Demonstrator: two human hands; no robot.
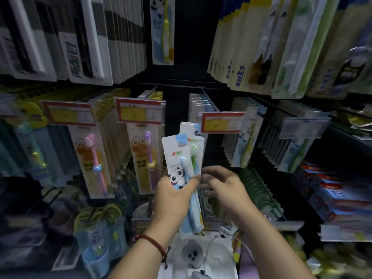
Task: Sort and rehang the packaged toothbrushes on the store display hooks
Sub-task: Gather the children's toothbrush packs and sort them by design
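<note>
My left hand [174, 195] grips two packaged children's toothbrushes upright in front of the display. The front pack [177, 158] is white with a panda picture and a blue brush. Behind it a second pack [192, 137] holds a green brush. My right hand [223, 185] is just right of the packs, its fingers curled near their edge; whether it touches them I cannot tell. A hook with a red and yellow price tag [221, 122] juts out just above and right of the packs, with white packs [198, 103] hanging behind it.
Rows of hanging toothbrush packs fill the hooks: frog-themed packs [141, 158] to the left, panda packs [246, 141] to the right, and black-and-white packs [80, 37] above. Boxes [342, 196] are stacked at the right. More packs lie below my wrists.
</note>
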